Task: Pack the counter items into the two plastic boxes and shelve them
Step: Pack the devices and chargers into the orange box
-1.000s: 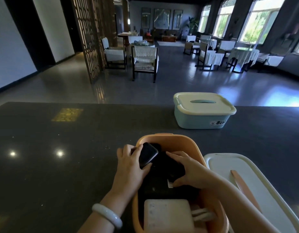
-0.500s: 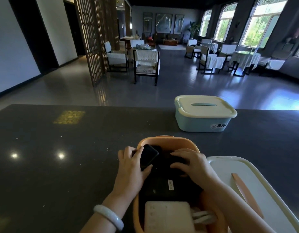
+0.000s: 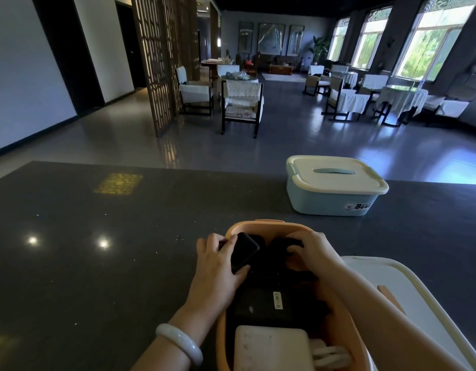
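An open orange plastic box [image 3: 261,225] stands on the dark counter [image 3: 97,263] right in front of me. My left hand [image 3: 218,261] grips a small black device [image 3: 243,253] at the box's far left rim. My right hand [image 3: 310,250] has its fingers curled on a black item [image 3: 281,246] at the far end inside the box. Deeper in the box lie a black block with a white label [image 3: 263,303] and a white flat device [image 3: 271,349] with white cable [image 3: 329,356]. A blue box [image 3: 330,199] with its cream lid shut stands at the counter's far right.
The orange box's cream lid [image 3: 418,303] lies upside down on the counter to the right of the box. Beyond the counter's far edge is a dining hall with chairs [image 3: 242,103] and cloth-covered tables [image 3: 400,99]. A wooden lattice screen [image 3: 162,57] stands at the left.
My right hand has slid toward the box's far end on the black item. The left hand keeps hold of the black device at the rim. The camera tilted slightly.
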`<state>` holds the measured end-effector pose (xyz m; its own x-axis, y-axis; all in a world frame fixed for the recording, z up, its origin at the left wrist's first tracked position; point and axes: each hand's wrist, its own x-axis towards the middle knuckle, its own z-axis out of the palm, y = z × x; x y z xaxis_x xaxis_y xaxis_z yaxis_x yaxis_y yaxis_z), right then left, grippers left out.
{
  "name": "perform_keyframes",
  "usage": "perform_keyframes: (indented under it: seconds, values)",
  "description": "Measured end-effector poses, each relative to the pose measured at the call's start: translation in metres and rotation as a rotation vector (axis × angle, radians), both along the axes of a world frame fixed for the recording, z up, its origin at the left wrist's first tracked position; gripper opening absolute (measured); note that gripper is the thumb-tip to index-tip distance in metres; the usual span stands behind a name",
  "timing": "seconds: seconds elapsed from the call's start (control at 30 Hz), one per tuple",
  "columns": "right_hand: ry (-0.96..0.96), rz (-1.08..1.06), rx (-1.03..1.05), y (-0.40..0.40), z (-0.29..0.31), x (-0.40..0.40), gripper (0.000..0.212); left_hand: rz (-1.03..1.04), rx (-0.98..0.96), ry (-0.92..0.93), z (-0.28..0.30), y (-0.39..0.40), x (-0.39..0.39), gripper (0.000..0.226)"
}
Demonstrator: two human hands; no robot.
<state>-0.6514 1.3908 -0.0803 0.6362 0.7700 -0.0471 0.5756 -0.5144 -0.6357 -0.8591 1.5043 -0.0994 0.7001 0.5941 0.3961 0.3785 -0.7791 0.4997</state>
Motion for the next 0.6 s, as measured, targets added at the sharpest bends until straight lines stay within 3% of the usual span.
perform_keyframes:
  seconds: [0.17, 0.23, 0.4, 0.6]
  values:
    - [0.105, -0.147, -0.120, 0.012, -0.007, 0.001, 0.023, -0.004, -0.021, -0.013, 0.000, -0.002, -0.001, 0.068]
    - [0.110, -0.100, -0.120, 0.017, -0.014, 0.004, 0.020, 0.004, -0.011, -0.018, -0.001, -0.003, -0.001, 0.069]
    - [0.024, -0.093, -0.113, 0.020, -0.021, 0.003, 0.009, 0.022, 0.026, 0.005, -0.003, -0.003, 0.001, 0.071]
    - [-0.036, -0.134, -0.069, 0.021, -0.027, 0.005, 0.013, 0.031, 0.049, -0.002, -0.004, -0.003, 0.001, 0.071]
